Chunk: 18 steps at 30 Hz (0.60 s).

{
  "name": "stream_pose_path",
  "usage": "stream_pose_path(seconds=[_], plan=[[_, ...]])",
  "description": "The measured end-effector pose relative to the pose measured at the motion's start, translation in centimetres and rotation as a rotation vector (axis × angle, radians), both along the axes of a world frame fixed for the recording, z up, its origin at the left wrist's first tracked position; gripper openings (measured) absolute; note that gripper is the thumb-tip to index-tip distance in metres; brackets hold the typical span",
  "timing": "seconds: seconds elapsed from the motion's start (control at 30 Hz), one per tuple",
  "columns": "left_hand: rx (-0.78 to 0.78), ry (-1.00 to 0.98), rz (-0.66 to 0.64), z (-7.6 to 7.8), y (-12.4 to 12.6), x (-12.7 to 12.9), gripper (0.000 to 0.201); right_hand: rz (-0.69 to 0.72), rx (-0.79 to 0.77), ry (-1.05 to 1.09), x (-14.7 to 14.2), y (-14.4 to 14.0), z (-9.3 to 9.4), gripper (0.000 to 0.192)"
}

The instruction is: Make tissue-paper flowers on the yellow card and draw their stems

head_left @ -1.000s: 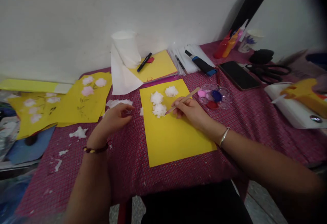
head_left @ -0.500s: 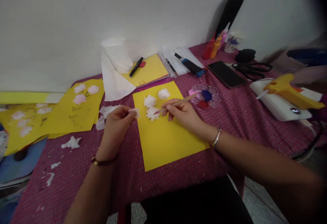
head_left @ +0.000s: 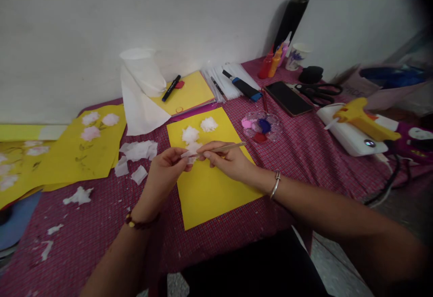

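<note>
Left hand: left hand [head_left: 166, 167] over the near-left edge of the yellow sheet [head_left: 209, 184], thumb and fingertips pinched on a small tissue piece [head_left: 185, 154].
Right hand: right hand [head_left: 227, 160] at 3 o'clock of the left, just beside it, fingers clenched around a thin wooden brush [head_left: 219, 148]; the tip end points to 9 o'clock and meets the tissue piece.
Tissue piece: white, held between the two hands above the upper half of the yellow sheet.
Yellow sheet: lies flat on the red checked tablecloth [head_left: 304, 152]; carries white tissue tufts [head_left: 190, 133] at its 12 o'clock end, partly hidden by the hands.
Paint palette: clear palette [head_left: 260, 125] with pink, blue and red paint, at 2 o'clock of the right hand, near the sheet's edge.
Loose tissue squares: pile [head_left: 139, 150] at 10 o'clock of the left hand, on the cloth.
Tissue roll: roll [head_left: 144, 73] upright at 11 o'clock by the wall.
Glue gun: yellow glue gun [head_left: 360, 116] resting on a white box, far at 3 o'clock.
Scissors: black scissors [head_left: 318, 90] at 2 o'clock, beside a dark phone [head_left: 287, 98].
</note>
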<state>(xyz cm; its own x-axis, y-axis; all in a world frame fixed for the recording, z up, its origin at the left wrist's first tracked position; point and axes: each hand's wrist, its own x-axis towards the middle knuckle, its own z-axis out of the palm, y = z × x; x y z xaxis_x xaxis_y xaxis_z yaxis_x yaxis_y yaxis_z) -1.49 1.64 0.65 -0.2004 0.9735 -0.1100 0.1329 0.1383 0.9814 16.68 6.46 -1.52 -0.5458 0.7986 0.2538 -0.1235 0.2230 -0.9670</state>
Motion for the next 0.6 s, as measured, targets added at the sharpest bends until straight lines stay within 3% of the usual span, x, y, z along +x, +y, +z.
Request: stream_pose_path(seconds=[0.27,0.4,0.6], plan=[[0.057,0.007,-0.003,0.2,-0.3,0.1,0.022,-0.018,0.0,0.012,-0.1,-0.1,0.2,0.017],[0.185,-0.054,-0.049,1.2,-0.8,0.2,0.041,-0.071,-0.092,0.128,0.0,0.1,0.8,0.014],[0.204,-0.163,-0.01,1.5,-0.9,1.0,0.044,-0.041,-0.318,0.233,0.1,0.6,1.2,0.016]])
